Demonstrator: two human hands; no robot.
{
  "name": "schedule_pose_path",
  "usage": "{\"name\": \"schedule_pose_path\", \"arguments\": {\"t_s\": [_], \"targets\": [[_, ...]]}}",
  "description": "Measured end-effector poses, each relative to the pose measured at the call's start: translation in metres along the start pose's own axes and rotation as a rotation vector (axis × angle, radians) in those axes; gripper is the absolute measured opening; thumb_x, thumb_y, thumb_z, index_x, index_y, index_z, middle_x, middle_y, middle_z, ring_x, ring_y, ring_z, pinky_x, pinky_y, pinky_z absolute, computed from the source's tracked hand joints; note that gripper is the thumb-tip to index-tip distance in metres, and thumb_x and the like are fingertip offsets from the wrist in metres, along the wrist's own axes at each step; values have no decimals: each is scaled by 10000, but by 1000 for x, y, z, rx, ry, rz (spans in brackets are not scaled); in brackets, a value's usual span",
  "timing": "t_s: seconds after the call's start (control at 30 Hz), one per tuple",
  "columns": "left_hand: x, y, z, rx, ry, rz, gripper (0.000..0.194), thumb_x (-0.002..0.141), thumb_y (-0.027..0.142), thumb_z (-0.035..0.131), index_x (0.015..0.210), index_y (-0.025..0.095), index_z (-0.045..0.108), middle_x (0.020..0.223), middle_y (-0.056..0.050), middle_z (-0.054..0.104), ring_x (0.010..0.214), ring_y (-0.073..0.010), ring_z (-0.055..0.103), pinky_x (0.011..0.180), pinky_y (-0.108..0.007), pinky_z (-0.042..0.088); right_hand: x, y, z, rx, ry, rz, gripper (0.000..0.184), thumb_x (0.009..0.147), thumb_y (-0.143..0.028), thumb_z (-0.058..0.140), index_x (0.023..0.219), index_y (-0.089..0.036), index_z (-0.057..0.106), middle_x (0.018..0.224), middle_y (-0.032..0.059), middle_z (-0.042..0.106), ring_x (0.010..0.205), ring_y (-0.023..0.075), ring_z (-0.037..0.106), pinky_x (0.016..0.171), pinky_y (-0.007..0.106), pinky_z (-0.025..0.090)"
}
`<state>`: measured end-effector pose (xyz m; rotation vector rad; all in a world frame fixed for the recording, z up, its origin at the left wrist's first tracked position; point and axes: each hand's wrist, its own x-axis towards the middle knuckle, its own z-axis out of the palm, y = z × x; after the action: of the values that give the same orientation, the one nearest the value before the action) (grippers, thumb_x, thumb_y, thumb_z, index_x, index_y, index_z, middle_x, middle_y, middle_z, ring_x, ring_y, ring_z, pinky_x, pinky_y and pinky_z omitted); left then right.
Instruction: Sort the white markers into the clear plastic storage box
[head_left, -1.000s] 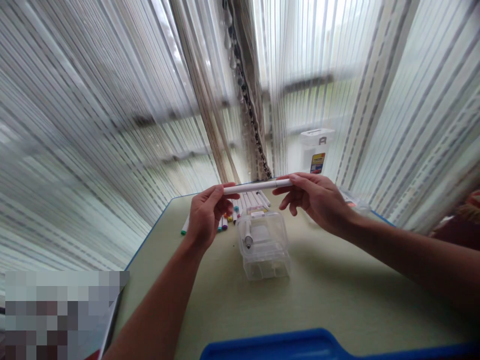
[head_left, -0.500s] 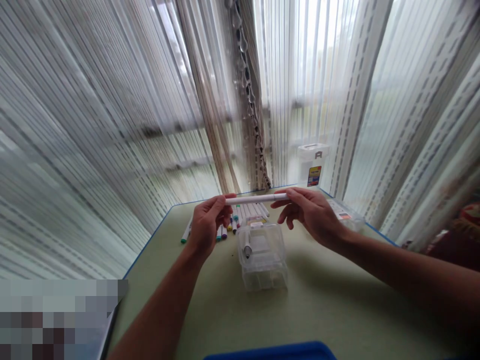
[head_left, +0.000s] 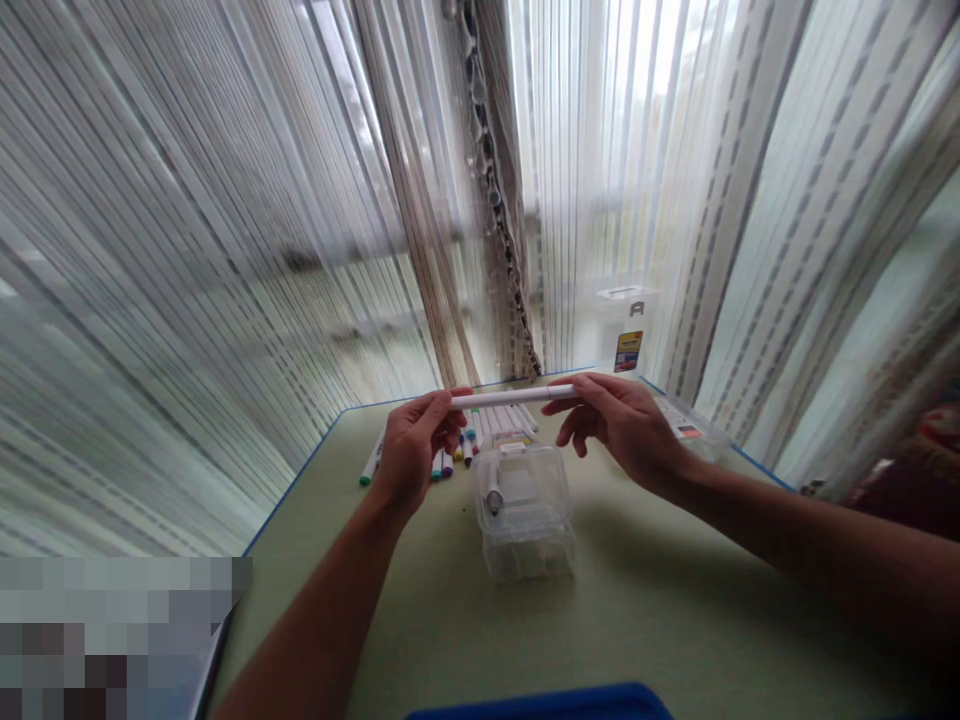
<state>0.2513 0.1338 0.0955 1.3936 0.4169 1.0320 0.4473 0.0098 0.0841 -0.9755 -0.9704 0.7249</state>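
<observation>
A white marker point(head_left: 510, 398) is held level above the table between my two hands. My left hand point(head_left: 412, 437) pinches its left end between thumb and fingers. At the other end, my right hand point(head_left: 611, 420) grips it with thumb and index finger, the other fingers hanging loosely curled. Below the marker stands a clear plastic box point(head_left: 529, 560) with its lid raised. One marker point(head_left: 494, 488) with a grey end shows in or behind the clear lid. Behind the box lie several white markers point(head_left: 499, 420) with coloured ends, partly hidden by my left hand.
A tall clear container point(head_left: 622, 325) with a yellow label stands at the table's far right corner. Nearby lies a flat clear case point(head_left: 694, 435). A blue object point(head_left: 540, 703) juts in at the near edge of the green table point(head_left: 420, 630). Striped curtains point(head_left: 300, 200) hang behind.
Both hands and the marker stay almost in place. Only the camera view has shifted very slightly.
</observation>
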Motion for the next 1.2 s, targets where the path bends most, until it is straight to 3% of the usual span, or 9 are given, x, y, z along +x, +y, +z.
{"name": "schedule_pose_path", "arguments": {"t_s": [1.2], "targets": [[2,-1,-3,11,-13,3,261,815,337,706,944,124,786,657,-36,639,499,-75,493,451,-202,355,0,2,-1,-44,-20,-48,281,904,-389,607,919,-116,674,784,112,758,459,165,676,350,238,469]]}}
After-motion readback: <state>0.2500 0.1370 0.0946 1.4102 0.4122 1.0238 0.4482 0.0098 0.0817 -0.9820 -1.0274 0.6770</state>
